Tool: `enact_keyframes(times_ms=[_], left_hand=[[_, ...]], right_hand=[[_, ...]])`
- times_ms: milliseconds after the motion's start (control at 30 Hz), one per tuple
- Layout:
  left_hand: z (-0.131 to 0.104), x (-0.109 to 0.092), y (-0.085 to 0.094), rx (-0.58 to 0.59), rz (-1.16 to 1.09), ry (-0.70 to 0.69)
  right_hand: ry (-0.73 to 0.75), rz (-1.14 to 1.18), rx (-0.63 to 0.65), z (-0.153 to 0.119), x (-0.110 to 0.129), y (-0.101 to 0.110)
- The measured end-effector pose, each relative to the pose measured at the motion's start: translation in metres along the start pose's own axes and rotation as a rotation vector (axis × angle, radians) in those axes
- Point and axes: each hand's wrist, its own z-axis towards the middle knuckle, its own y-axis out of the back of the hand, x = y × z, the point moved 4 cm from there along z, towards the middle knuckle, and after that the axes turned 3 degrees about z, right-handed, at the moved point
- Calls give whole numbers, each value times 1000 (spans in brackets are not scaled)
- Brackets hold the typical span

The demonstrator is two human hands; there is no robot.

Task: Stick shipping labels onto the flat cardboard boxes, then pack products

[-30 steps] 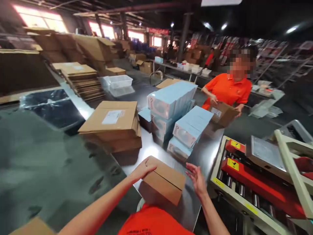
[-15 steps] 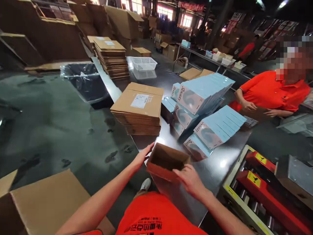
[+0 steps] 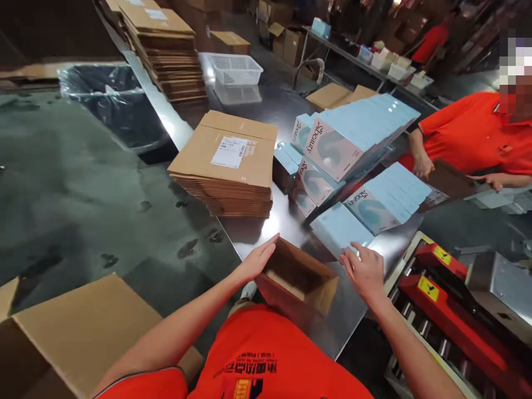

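Note:
An open brown carton stands at the metal table's near edge, its inside visible. My left hand lies along the carton's left rim, fingers stretched out against it. Right of the carton, my right hand has its bent fingers at the near end of a light blue box; whether they grip it is hard to tell. Behind are stacked light blue and white boxes with printed ends. Flattened cardboard with a white label is piled to the left.
A white basket and another cardboard stack are farther back. A black-lined bin stands left. A red-railed roller conveyor is right, near a person in orange. A large carton is lower left.
My right hand has left the carton's rim and moved right to the nearest blue box, whose blue top now shows. The carton is turned and shifted slightly right.

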Motion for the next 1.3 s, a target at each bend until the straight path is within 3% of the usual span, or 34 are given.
enact_keyframes(times_ms=[100,200,367,500,700,800,967,1067,1133,1200,1300], left_hand=[[11,-3,-4,31,-10,-6],[16,-4,-5,58,14,6],[13,-5,-1,47,15,-1],[11,-5,2,29,13,-24],[10,-1,5,32,4,-49],[12,1,3,47,10,-52],[19,3,-3,34,-17,-51],[20,1,-7,25,-10,-66],[20,1,-8,30,5,-72],[18,2,-8,-16,26,-47],[13,-1,-4,-222,180,4]], right_hand=[[29,59,117,-17,17,-26],[-38,113,117,-12,13,-42],[-289,119,33,17,-3,-30],[-329,81,63,35,-10,-17],[-357,394,195,36,-23,-41],[-478,583,63,32,-32,-33],[-621,871,-251,14,-26,24],[-564,889,-352,-14,-3,50],[-437,821,-319,-40,16,53],[-258,740,-142,-67,31,44],[-93,680,120,-97,37,20]])
